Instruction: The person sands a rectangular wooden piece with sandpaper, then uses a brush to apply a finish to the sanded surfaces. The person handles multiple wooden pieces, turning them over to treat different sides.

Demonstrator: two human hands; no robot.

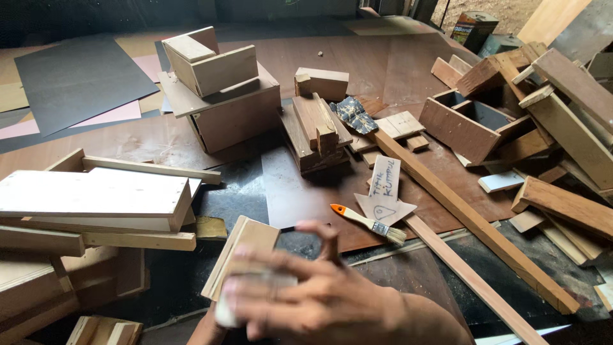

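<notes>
Low in view, one hand (319,291) lies blurred across a small pale block (255,291), fingers spread flat over it, pressing it against a thin wooden panel (246,246), as if rubbing its face; which hand it is, and whether the other grips beneath, I cannot tell. Just beyond the fingers, one orange-handled brush (367,220) lies on the surface (396,70), kept within reach. Past it lie one arrow-shaped card (385,191) and two long battens (466,220) running diagonally. Farther off stands one stacked box (223,96).

orange-handled brush (369,221), black sheet (80,80)
</notes>
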